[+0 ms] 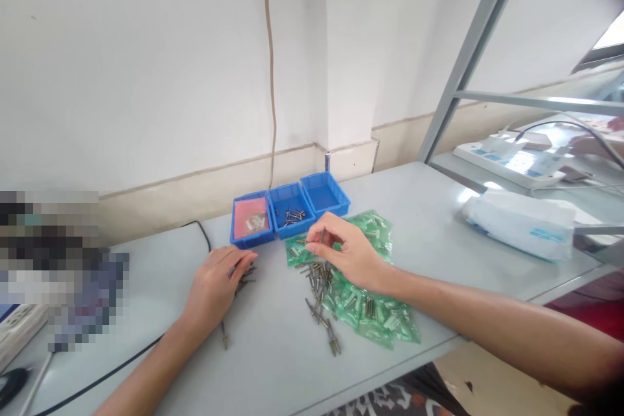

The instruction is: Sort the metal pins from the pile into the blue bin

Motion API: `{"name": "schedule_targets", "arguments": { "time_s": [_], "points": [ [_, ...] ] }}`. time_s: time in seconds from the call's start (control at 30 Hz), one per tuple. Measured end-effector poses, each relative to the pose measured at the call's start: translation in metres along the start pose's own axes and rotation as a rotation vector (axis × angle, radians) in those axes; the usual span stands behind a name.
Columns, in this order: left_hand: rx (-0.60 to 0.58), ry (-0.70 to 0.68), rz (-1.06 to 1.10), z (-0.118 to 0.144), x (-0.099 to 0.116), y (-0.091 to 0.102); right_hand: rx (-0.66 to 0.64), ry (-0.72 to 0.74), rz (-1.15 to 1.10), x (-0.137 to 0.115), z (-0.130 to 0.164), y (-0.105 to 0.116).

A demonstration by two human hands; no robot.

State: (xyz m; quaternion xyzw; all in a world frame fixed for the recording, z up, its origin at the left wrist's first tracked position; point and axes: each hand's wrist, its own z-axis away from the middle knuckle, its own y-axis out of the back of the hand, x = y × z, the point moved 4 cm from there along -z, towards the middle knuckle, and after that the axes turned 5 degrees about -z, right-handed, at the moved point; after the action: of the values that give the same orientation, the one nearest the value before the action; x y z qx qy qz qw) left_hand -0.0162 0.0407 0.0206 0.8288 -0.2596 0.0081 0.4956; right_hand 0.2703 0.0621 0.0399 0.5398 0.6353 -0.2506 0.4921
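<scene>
Metal pins lie scattered on the grey counter, beside a heap of small green bags. Over them hovers the right hand, its fingers pinched shut on one small pin. Off to the side, the left hand rests flat and loosely open on a smaller clutch of pins. Three blue trays sit in a row behind, near the wall.

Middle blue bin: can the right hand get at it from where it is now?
Probably yes. The right hand hovers just in front of the middle blue bin, which is open-topped, with nothing between them.
</scene>
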Motion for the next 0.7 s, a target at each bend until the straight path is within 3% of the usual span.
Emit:
{"name": "schedule_targets", "arguments": {
  "time_s": [0.17,0.47,0.7],
  "points": [
    [0.019,-0.048,0.000,0.000,-0.001,-0.001,0.023,-0.055,-0.106,-0.001,0.000,0.001],
    [-0.008,-0.048,-0.007,0.002,-0.005,-0.004,-0.021,-0.334,-0.685,0.017,-0.010,0.000],
    [-0.008,-0.050,-0.029,0.002,-0.007,-0.005,-0.054,-0.382,-0.752,0.016,-0.009,-0.003]
  ]
}}
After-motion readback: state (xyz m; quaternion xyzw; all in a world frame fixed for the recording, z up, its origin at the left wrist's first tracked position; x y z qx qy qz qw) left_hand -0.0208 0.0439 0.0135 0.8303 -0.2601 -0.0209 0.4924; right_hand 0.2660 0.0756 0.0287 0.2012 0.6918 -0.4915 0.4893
